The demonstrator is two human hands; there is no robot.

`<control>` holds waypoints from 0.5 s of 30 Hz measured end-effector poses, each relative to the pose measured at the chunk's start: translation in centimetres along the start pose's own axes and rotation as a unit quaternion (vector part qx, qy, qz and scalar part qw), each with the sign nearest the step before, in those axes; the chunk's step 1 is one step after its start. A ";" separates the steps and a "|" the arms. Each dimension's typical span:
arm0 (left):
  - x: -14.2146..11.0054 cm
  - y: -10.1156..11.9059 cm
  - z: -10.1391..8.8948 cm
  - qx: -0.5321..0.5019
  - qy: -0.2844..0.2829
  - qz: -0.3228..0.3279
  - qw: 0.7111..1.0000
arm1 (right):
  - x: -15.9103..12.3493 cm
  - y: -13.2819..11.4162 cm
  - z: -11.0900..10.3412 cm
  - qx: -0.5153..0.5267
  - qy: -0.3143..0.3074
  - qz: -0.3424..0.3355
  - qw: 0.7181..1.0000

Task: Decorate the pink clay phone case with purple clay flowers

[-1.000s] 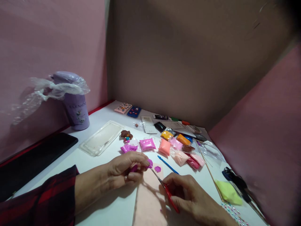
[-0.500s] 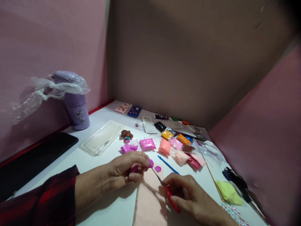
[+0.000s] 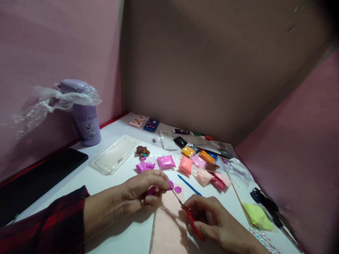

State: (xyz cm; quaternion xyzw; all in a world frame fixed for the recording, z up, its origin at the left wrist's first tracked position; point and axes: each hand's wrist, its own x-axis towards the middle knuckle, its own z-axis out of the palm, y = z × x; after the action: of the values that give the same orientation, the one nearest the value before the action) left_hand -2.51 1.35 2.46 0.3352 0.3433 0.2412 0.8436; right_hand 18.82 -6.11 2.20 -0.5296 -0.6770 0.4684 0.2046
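Observation:
My left hand (image 3: 144, 188) pinches a small magenta clay piece (image 3: 170, 185) between thumb and fingertips. More magenta clay (image 3: 151, 191) shows against the curled fingers. My right hand (image 3: 212, 218) is closed round a red-handled tool (image 3: 194, 224) with a thin metal shaft, whose tip meets the lower edge of the pinched piece; whether it has one blade or two is unclear. Below the hands lies a pale peach board (image 3: 168, 229). A flat, flower-like magenta clay shape (image 3: 178, 190) rests on its far end, and a tiny magenta bit (image 3: 181, 235) lies nearer.
Beyond the hands are a blue stick tool (image 3: 189, 185), a magenta clay packet (image 3: 166, 162) and several other coloured packets. A clear plastic lid (image 3: 115, 155), black phone-like slab (image 3: 50, 180) and purple tumbler (image 3: 87, 123) stand left. A yellow-green packet (image 3: 256, 216) and gem stickers (image 3: 263, 240) lie right.
The pinched clay piece and the tool's tip have shifted very slightly right and down. Both hands keep their grip.

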 end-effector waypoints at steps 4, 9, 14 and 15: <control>-0.6 -0.2 0.5 -0.001 0.009 0.000 1.000 | -0.2 -0.2 0.0 -0.004 0.005 0.024 1.000; -0.7 -0.1 0.6 -0.013 0.011 0.011 1.000 | -0.3 -0.3 0.0 -0.006 0.015 0.026 1.000; 0.1 0.2 -0.1 -0.008 0.004 -0.013 1.000 | -0.2 -0.6 -0.1 -0.011 0.016 0.027 0.999; 0.1 0.2 -0.1 -0.009 0.007 -0.014 1.000 | -0.2 -0.6 -0.1 -0.013 0.016 0.032 0.999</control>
State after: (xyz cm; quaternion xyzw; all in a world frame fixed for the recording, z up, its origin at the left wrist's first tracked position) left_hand -2.53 1.60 2.47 0.3211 0.3515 0.2352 0.8474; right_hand 18.59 -6.27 2.82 -0.5607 -0.6623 0.4578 0.1935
